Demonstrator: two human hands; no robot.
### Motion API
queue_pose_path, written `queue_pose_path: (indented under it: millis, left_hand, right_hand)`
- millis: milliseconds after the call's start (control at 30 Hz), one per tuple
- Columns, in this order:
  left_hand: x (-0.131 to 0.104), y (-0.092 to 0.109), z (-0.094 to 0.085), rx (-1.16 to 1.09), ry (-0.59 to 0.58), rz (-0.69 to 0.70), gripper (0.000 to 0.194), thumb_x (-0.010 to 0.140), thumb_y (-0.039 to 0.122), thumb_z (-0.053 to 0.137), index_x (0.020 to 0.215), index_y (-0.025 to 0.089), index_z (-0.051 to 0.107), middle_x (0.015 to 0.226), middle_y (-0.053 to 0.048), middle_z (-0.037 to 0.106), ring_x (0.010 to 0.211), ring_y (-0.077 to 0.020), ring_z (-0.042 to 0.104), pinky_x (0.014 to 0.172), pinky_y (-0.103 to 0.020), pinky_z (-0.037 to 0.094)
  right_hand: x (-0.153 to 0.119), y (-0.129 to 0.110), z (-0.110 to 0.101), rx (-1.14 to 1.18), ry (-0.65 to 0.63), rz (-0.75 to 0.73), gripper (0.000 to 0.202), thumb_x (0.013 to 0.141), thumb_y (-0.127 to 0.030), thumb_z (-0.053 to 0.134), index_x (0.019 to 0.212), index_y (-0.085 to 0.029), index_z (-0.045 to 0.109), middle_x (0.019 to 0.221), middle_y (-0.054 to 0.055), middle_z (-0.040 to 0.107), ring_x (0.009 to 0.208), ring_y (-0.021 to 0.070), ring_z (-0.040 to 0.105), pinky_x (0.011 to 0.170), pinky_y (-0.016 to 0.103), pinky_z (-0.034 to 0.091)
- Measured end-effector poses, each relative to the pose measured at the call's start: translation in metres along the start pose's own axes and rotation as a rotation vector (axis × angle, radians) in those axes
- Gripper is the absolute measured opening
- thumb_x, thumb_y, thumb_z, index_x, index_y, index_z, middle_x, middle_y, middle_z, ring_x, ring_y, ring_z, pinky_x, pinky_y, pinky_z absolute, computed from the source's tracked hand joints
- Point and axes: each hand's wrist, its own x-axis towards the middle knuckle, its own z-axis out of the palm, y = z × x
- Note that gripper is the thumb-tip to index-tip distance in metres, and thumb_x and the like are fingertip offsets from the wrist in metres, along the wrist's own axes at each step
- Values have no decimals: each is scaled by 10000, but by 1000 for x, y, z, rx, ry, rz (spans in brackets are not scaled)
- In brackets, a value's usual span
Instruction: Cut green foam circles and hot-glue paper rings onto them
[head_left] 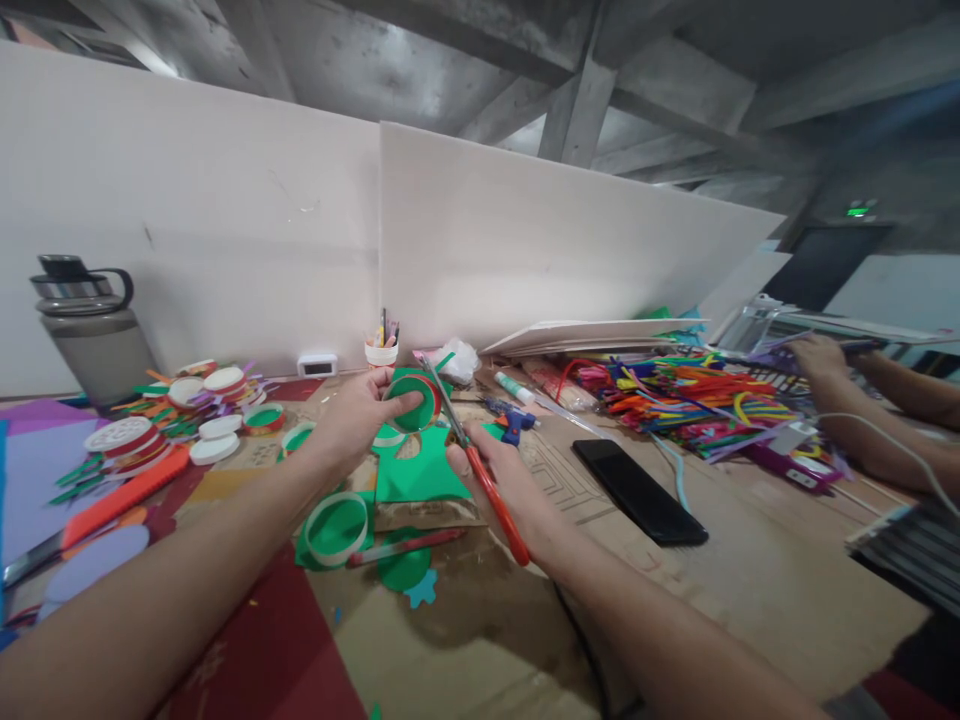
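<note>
My left hand (367,405) grips a round ring (438,402) with green material (412,412) inside, thumb pressed over its face. Red-handled scissors (491,490) are held in my right hand (499,470), and their blades point up beside the ring's right edge. Green sheet (424,475) with a curved cutout lies on the table below both hands. Another ring (337,528) with green inside rests on the lower left. A red pen (409,546) lies across a green disc (403,570), near a small blue piece (421,588).
A bottle (97,335) and decorated discs (127,440) stand at left. A blue glue gun (514,420), black phone (637,490) and colourful pipe cleaners (690,395) lie at right. Another person's hand (821,360) is at the far right.
</note>
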Motion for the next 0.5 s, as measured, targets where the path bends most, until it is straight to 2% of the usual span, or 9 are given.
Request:
queue_pose_path:
  millis: [233,500]
  left_hand:
    - [2,6,-4,26,-30,4,330,625,298,803,910,178,690,845,-39,711,741,-165,628,727,-277,452]
    - [4,5,-9,88,-17,-34,307,594,312,808,859,194,706,816,-33,707,707,-172,620,687,-285,437]
  right_hand:
    - [-3,-10,-1,21,6,35,343,876,-531,453,739,-219,425,589,-44,379,541,116,352,477,235,280]
    - [-2,-2,0,-8,-17,27,359,867,-546,469,731,-217,423,572,-58,351,527,105,332,478,231,267]
